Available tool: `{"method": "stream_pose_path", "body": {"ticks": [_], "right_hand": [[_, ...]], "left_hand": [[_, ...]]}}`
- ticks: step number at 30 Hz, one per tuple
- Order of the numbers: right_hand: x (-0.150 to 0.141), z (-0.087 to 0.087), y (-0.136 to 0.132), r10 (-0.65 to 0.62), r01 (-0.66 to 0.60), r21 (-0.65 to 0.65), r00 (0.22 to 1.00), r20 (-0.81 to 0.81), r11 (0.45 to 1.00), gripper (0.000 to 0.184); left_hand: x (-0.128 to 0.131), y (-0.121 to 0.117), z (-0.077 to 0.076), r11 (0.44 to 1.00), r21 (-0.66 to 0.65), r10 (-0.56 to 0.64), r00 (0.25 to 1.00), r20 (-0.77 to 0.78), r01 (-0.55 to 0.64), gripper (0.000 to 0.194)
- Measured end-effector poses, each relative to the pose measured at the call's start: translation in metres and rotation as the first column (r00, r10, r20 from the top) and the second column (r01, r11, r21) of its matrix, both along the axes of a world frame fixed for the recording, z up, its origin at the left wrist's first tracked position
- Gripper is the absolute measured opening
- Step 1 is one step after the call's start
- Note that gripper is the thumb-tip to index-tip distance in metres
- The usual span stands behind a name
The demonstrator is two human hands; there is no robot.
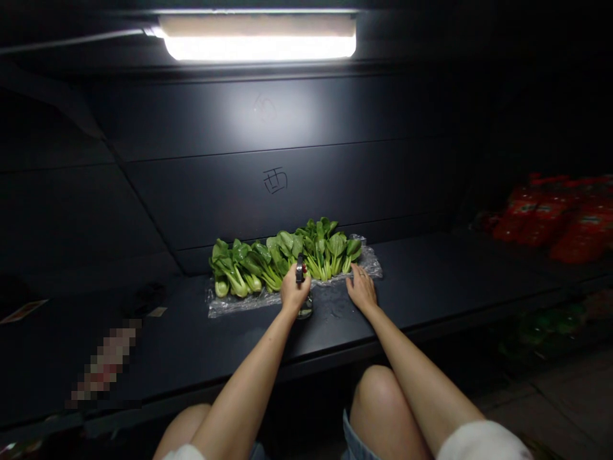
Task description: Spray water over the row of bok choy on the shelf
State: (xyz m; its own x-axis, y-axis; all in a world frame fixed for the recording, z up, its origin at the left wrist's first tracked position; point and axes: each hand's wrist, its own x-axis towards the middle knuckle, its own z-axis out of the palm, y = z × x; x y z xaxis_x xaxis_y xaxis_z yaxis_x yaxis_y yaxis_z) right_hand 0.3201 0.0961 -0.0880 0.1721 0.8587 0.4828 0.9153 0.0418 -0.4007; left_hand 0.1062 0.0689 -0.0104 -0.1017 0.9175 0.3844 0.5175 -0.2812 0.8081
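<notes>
My left hand point(294, 292) is wrapped round a spray bottle with a black trigger head point(300, 267); its clear lower body point(305, 306) shows below the hand. Just behind the bottle, a row of green bok choy point(282, 252) lies with pale stems toward me and leaves toward the back panel. Crinkled clear plastic film point(221, 308) is spread under the greens. At the row's right end my right hand point(363, 287) rests palm down, fingers stretched out near the last stems and the film's edge. Whether it touches a stem cannot be made out.
The dark shelf point(412, 287) has a back panel point(335, 179) with handwritten marks. A lit tube lamp point(261, 46) hangs overhead, its cable running left. Red-orange bottles point(546, 217) stand at right. A pixelated patch point(108, 364) covers something at left.
</notes>
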Motion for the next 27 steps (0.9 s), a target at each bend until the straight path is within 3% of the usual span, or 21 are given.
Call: {"method": "stream_pose_path", "body": {"ticks": [13,22,27], "right_hand": [[0.001,-0.003,0.001,0.013,-0.013,0.015,0.999,-0.031,1.0,0.05],[0.003,-0.003,0.002,-0.002,0.004,0.031,0.999,-0.039,1.0,0.05],[0.004,-0.007,0.005,-0.011,0.015,0.071,0.998,-0.063,0.997,0.049]], "left_hand": [[0.001,0.003,-0.004,1.0,-0.019,-0.019,1.0,0.013,0.019,0.022],[0.007,0.005,-0.006,0.988,-0.014,-0.154,0.988,0.023,0.154,0.024],[0.012,0.004,-0.005,0.989,-0.005,-0.147,0.988,0.043,0.148,0.023]]}}
